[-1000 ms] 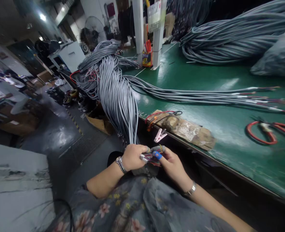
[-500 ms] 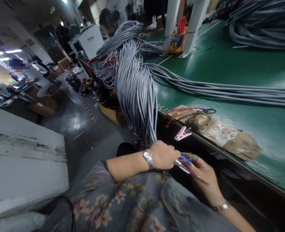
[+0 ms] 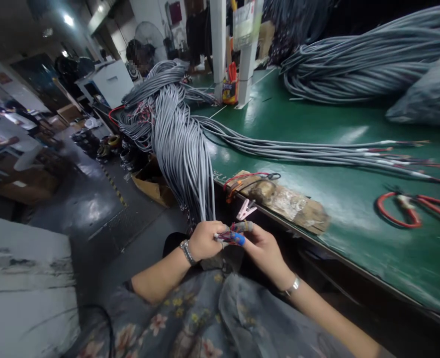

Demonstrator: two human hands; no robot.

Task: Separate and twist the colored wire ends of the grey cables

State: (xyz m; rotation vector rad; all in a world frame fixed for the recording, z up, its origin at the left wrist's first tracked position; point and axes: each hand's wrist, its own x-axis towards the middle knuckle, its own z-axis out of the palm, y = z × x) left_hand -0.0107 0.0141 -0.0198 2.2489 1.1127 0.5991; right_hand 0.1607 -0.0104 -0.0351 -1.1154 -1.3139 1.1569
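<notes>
My left hand (image 3: 207, 241), a metal watch at its wrist, is closed around the end of a grey cable, whose thin coloured wires (image 3: 222, 236) stick out toward the right. My right hand (image 3: 266, 251) pinches at these wires with thumb and forefinger. Its thumb tip is wrapped in blue and its forefinger in grey. The exact grip on the wires is partly hidden by the fingers. Beyond my left hand, a thick bundle of grey cables (image 3: 184, 144) hangs over the table edge. A pink clip (image 3: 246, 210) sits at that edge, just above my right hand.
On the green table (image 3: 339, 199) lie a taped cardboard piece (image 3: 290, 201), red-handled pliers (image 3: 402, 204), stripped cable ends (image 3: 395, 158) and a large cable coil (image 3: 354, 64). A white post (image 3: 245, 59) stands at the back. An open carton (image 3: 152, 184) is on the floor.
The view has turned right, bringing the pliers and cable ends into sight. My hands have drawn closer together, and the wires that fanned over my right palm are now between the fingertips.
</notes>
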